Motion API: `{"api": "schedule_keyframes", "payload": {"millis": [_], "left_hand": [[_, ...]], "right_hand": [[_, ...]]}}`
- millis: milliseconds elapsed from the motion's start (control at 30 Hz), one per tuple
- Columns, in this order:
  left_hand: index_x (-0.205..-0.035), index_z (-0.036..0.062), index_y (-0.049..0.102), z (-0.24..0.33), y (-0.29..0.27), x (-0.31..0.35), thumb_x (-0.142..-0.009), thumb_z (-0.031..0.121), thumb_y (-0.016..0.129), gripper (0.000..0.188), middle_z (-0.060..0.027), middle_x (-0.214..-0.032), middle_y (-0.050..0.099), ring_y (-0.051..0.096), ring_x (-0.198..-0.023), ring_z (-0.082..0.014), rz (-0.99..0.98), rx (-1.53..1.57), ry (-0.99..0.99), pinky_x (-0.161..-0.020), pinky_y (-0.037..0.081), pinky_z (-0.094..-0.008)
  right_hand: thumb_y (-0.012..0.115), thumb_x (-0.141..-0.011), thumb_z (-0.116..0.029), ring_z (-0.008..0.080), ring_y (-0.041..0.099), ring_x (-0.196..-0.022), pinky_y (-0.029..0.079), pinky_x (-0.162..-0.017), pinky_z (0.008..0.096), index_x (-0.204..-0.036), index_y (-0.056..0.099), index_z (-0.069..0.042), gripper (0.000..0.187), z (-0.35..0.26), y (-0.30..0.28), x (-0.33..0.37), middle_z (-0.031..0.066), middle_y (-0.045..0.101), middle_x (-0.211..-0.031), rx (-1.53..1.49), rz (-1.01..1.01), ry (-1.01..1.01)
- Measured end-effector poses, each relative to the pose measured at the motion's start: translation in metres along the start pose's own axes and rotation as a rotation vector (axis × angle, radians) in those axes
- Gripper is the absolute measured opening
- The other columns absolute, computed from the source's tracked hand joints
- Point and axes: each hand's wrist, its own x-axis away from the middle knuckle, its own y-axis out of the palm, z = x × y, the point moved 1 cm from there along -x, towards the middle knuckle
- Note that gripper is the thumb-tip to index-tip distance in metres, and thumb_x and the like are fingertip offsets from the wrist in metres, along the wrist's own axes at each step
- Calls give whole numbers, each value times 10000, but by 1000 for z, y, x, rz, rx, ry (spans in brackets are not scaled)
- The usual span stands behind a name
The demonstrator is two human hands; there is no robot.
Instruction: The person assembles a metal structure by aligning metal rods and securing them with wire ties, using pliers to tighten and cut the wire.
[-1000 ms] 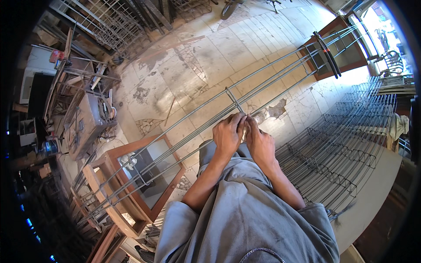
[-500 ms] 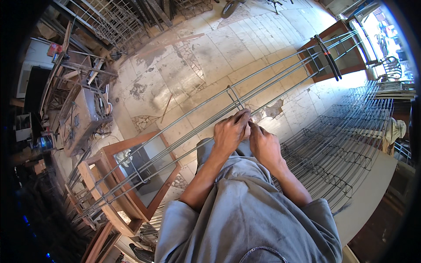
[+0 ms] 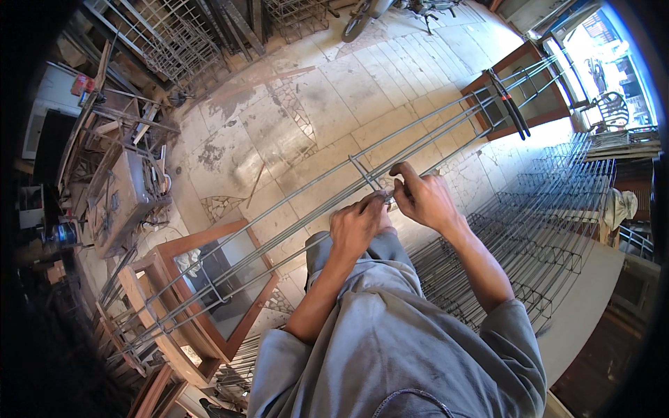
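Observation:
A long rebar cage (image 3: 300,191) of thin steel bars and bent stirrups runs slantwise in front of me. My left hand (image 3: 357,224) is closed, its fingertips pinching the cage at the near end of a stirrup (image 3: 364,174). Just right of that joint is my right hand (image 3: 428,198), its index finger bent and apart from the thumb, with nothing visible between them. Whatever lies beneath the left fingertips is hidden. Farther right, a long-handled pair of pliers (image 3: 512,108), black with a little red, hangs across the bars.
Wooden frames with panels, one at lower left (image 3: 240,327) and one at upper right (image 3: 481,87), lie under the cage's ends. Several finished cages (image 3: 529,223) are stacked at right. A cluttered metal workbench (image 3: 129,188) stands left. A motorcycle (image 3: 380,8) is parked at the back.
My hands have separated: the right has lifted away from the joint and its index finger has come off the thumb. My left hand has shifted slightly down and left. The view has moved a little.

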Motion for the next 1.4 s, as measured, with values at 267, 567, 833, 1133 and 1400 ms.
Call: {"api": "schedule_keyframes", "payload": {"millis": [267,567,833,1133,1400], "left_hand": [[-998,72,664,2,-11,-5,-856,103,679,145,-89,-934,713,689,-714,-291,-36,76,-4,-586,541,-383],[-999,76,672,4,-12,-7,-851,92,677,148,-77,-967,721,703,-755,-277,-63,36,15,-620,554,-363],[-992,67,674,1,-6,2,-809,28,682,187,-44,-1083,721,711,-809,-257,-36,10,29,-680,573,-340],[-1040,76,646,-1,-7,-3,-842,50,651,201,-7,-1151,689,686,-768,-248,-151,20,106,-658,568,-360],[-1006,53,638,7,-7,-6,-868,37,639,139,-62,-1089,701,697,-859,-299,-180,66,13,-693,572,-386]], "right_hand": [[588,-866,-118,309,583,-468,441,-450,426,-1100,570,-71,239,-5,-7,-28,103,528,-493,11,-92,-232],[603,-870,-135,299,555,-438,418,-425,422,-1144,579,-114,276,30,28,-62,96,495,-474,132,-37,-300],[599,-863,-164,311,563,-446,423,-421,435,-1205,546,-126,348,39,42,-62,102,510,-483,117,-48,-222],[612,-843,-171,300,583,-449,442,-416,412,-1236,538,-94,407,40,54,-54,78,555,-504,245,21,-227],[657,-798,-52,352,638,-862,497,-773,459,-1059,628,-33,263,43,36,0,184,648,-867,-17,731,59]]}}
